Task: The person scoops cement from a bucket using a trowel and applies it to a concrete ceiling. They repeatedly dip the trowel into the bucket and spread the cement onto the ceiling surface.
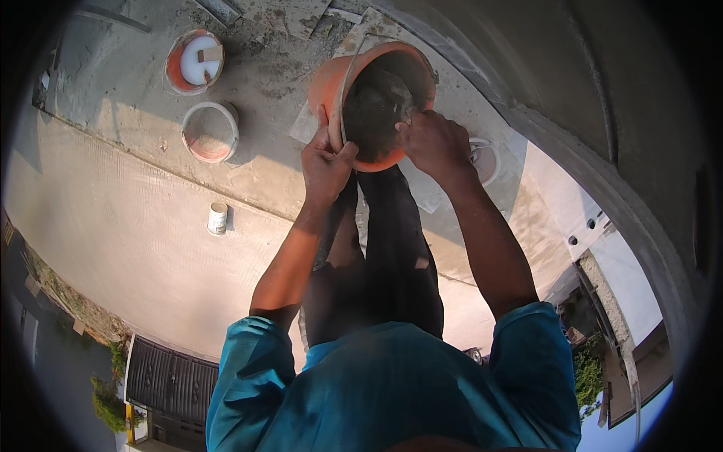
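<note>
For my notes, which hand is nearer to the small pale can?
Left. The left hand, gripping the orange bucket, is right of the small pale can; the right hand is farther right.

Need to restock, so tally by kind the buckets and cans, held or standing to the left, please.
Buckets: 3 (held orange bucket, orange floor bucket, pale-rimmed floor bucket)
Cans: 1 (pale can)
Total: 4
</note>
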Tool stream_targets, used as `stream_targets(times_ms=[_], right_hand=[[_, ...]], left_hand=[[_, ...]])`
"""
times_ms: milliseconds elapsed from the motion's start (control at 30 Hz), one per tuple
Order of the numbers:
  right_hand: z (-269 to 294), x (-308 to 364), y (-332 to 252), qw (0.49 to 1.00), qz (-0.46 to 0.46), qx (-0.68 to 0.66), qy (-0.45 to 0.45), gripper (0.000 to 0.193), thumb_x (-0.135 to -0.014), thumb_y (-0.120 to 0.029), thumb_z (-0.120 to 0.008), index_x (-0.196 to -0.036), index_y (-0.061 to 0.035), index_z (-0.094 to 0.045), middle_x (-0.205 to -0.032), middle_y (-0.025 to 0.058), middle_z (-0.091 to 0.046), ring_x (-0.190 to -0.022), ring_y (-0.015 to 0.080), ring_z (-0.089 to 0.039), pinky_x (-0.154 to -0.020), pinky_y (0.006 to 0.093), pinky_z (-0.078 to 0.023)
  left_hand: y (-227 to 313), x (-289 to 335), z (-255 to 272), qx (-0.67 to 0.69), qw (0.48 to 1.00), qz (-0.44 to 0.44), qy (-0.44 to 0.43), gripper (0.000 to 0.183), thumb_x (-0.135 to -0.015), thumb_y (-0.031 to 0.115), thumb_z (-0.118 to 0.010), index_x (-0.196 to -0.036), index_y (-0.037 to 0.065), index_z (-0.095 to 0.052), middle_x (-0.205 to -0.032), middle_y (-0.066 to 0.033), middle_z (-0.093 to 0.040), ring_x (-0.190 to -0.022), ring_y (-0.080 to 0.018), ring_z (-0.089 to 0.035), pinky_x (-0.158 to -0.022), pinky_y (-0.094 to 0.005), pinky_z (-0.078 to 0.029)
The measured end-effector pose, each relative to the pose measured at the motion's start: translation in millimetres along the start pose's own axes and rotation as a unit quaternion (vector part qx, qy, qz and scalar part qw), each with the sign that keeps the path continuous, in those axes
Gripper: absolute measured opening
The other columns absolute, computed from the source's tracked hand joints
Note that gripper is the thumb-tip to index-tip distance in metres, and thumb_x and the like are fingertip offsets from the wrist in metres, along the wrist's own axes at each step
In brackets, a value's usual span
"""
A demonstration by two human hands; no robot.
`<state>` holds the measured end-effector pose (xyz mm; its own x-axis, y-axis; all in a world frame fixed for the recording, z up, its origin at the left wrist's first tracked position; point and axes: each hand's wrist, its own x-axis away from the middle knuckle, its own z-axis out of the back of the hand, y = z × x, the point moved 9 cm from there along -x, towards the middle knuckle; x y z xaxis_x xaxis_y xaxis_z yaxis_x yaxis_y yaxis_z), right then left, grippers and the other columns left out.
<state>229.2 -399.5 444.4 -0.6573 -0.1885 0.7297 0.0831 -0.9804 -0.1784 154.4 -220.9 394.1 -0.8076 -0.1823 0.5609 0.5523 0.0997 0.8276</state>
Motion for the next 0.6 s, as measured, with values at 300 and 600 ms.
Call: stream_targets(times_ms=[300,600], right_hand=[[-80,-57,-48,0.964,0.197,0.175,0.038,0.03,-0.089,-0.017,-0.06,-0.114,-0.0026,-0.066,-0.105,0.0106,-0.068,-0.091,0.0259,-0.072,-0.064,0.0395,-0.058],[-141,-105,-31,0.99,0.134,-0.049,-0.023,0.014,-0.082,-0.018,-0.064,-0.081,-0.0108,-0.076,-0.075,0.0063,-0.072,-0.075,0.0231,-0.073,-0.061,0.0392,-0.058]], left_hand=[[-80,-25,28,0.069,0.99,0.093,0.082,0.011,-0.083,-0.007,-0.06,-0.093,-0.005,-0.064,-0.104,-0.0096,-0.068,-0.102,-0.0115,-0.062,-0.08,-0.0237,-0.049],[-95,-40,32,0.077,0.983,0.028,0.163,0.013,-0.086,-0.001,-0.063,-0.098,-0.002,-0.059,-0.099,-0.0087,-0.066,-0.087,-0.0144,-0.063,-0.081,-0.0297,-0.054]])
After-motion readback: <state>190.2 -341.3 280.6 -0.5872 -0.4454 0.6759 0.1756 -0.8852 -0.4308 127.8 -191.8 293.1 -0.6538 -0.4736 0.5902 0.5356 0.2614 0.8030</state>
